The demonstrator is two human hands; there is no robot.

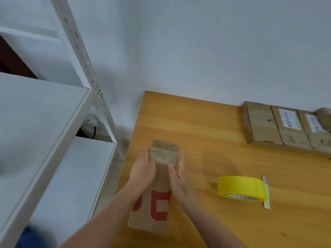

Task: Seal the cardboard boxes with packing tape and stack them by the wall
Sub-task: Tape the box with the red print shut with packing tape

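The left hand and right hand clamp the sides of a box at the table's near left edge, fingers curled on it, likely smoothing tape on its far end. Next it probably goes far right to the boxes by the wall, across open table
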